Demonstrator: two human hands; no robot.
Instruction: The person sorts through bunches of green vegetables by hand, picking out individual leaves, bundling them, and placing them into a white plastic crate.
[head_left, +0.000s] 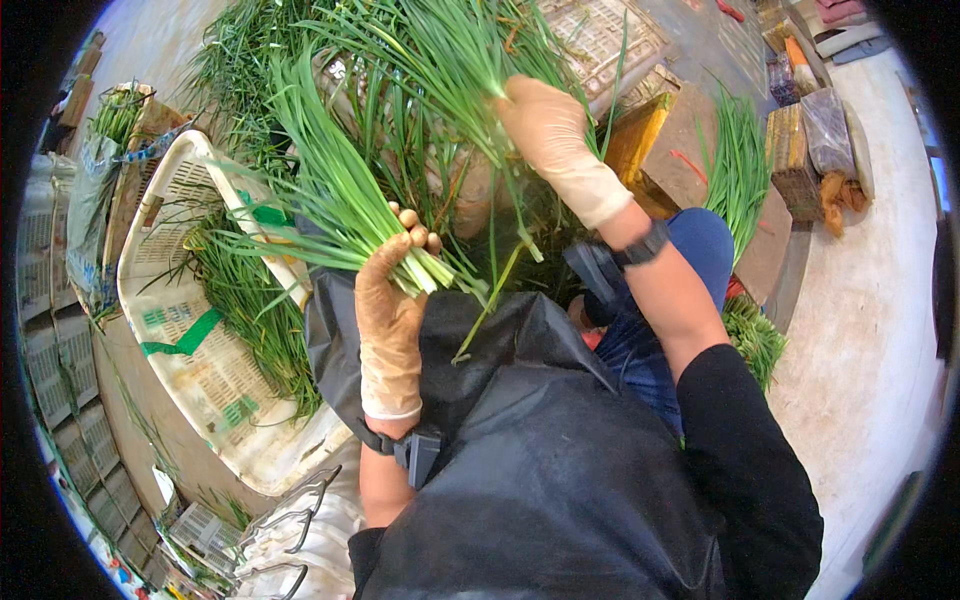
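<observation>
My left hand (394, 281), in a soiled thin glove, is closed around a bunch of flat green leafy stalks (341, 191) that look like garlic chives. Their pale cut ends point to the lower right and the leaves fan to the upper left. Higher up, my right hand (544, 124), in a pale glove, grips a second bunch of stalks (450, 75), with several thin stems dangling below it. One yellowish stem (491, 304) hangs over the black apron (525, 405) across my lap. Behind both hands lies a large heap of loose green stalks (244, 67).
A white plastic basket (176, 277) at the left holds more stalks. A wooden stand (675, 150) on the right bears another bunch (735, 165). White crates (64, 360) are stacked at far left. White bags with black hooks (300, 540) lie at lower left.
</observation>
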